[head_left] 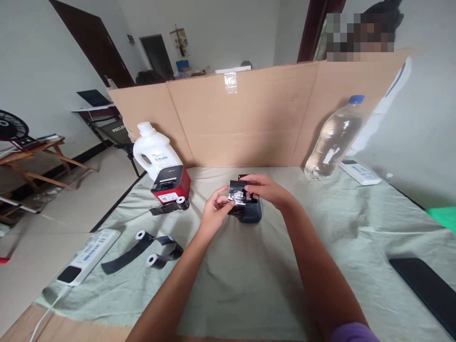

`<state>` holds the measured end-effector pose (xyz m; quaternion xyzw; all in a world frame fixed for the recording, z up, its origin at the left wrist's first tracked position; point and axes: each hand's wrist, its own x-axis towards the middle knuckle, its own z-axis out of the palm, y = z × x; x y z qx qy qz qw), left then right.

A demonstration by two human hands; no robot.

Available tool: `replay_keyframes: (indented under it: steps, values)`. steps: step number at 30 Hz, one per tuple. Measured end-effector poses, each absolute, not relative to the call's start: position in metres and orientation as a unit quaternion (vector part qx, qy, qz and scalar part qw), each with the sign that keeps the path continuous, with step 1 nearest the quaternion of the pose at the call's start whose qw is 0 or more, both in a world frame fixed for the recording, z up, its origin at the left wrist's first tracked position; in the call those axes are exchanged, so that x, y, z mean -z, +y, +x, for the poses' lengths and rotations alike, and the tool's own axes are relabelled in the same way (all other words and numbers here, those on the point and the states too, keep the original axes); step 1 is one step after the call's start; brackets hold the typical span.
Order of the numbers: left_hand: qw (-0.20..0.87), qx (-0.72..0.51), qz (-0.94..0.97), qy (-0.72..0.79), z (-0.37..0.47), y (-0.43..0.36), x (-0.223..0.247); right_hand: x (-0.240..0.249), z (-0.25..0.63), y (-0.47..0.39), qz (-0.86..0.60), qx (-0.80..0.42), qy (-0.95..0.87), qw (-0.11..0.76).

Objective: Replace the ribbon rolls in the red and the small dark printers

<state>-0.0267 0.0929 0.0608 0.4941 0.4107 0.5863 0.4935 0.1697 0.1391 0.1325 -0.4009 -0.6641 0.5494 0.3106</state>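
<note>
Green cloth (278, 285) meets cardboard (242, 118) before a white wall (231, 28); left hand (216, 208) pinches a black roll (237, 194), half-curled right hand (271, 191) touching it, grip unclear.

Dark device (252, 213) partly hidden, phone (423, 294) cropped

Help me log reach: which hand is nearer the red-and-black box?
Left. The left hand is to the right of the red-and-black box, apart from it; the right hand is farther right.

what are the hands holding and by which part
What looks like a shiny black roll: the left hand pinches its left side, the right hand touches its right edge.
</note>
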Motion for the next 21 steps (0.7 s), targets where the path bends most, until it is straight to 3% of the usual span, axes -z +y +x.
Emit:
replay_keyframes:
  steps: [7,12,21]
  values:
    - [0.487,-0.589,0.483,0.427,-0.018,0.09,-0.056,-0.125,0.166,0.143,-0.4,-0.525,-0.66,0.358]
    - [0.502,-0.603,0.462,0.414,-0.013,0.092,-0.045,-0.121,0.166,0.148,-0.395,-0.541,-0.656,0.348]
    - [0.482,-0.576,0.488,0.444,-0.003,0.086,-0.03,-0.12,0.169,0.152,-0.374,-0.625,-0.571,0.379]
